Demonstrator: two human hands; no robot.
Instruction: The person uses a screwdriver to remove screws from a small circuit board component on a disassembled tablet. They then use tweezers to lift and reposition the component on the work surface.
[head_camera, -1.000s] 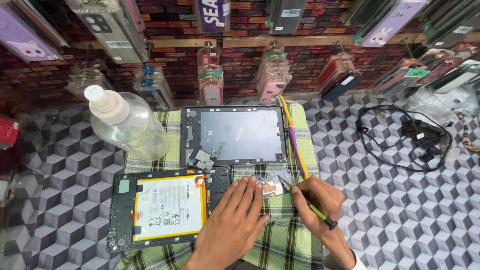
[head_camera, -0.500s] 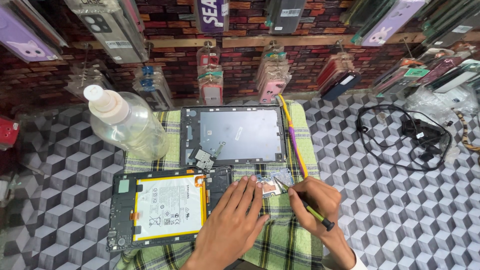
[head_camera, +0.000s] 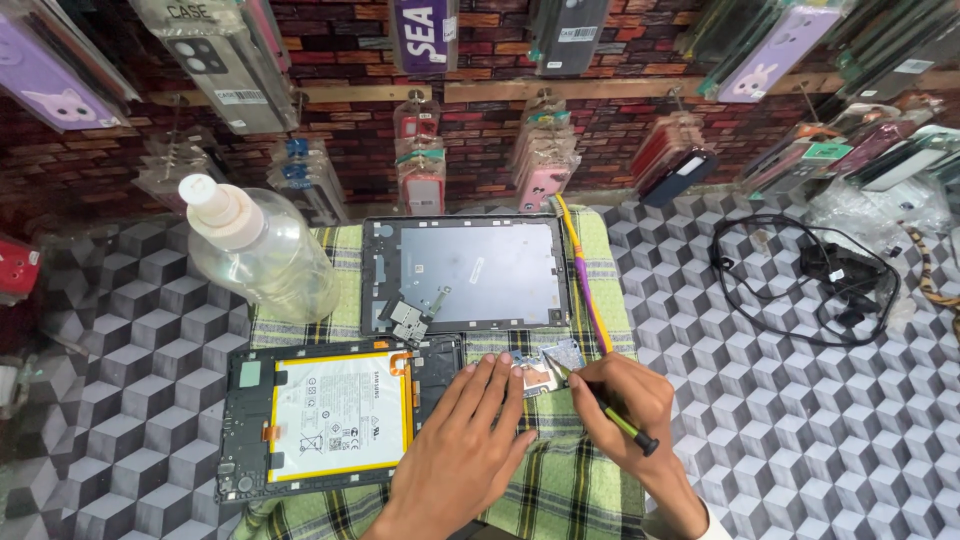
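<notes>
Head view: the left hand (head_camera: 462, 448) lies flat, fingers spread, pinning a small circuit board (head_camera: 545, 368) just right of the opened tablet body (head_camera: 335, 415). The right hand (head_camera: 625, 400) pinches a green-handled tool (head_camera: 610, 410), its tip apparently on the board.

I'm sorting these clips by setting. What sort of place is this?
Most likely a phone and tablet repair counter in a small shop. An opened tablet body with its battery showing lies beside its removed back panel, packaged phone cases hang on the brick-pattern wall, and the right hand works a small tool.
</notes>
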